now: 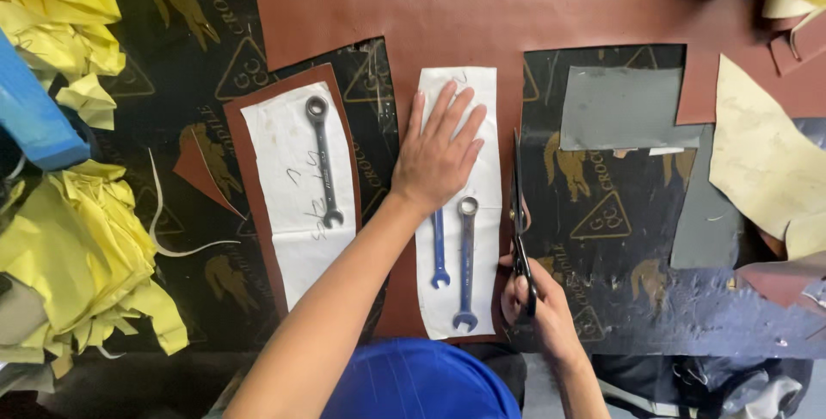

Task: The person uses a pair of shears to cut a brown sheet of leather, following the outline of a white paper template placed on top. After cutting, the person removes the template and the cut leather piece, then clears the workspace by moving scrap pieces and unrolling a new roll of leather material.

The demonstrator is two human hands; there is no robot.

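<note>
On the brown sheet (482,6), your left hand (439,157) presses flat, fingers spread, on the white paper (486,126) (two wrenches (465,264) lie there); your right hand (538,303) grips the scissors (519,212), apparently cutting alongside.

I count three wrenches: one grey wrench (323,161) on the left paper, and a small blue wrench (439,251) and a longer grey-blue wrench (465,264) on the middle paper. I count two white paper patterns: the left paper (297,187) and the middle paper (482,195). I see one pair of black scissors (519,221). I see two hands: the left hand (439,157) and the right hand (538,303). I count one blue block (30,113) and two heaps of yellow scraps (82,255) on the surface.
</note>
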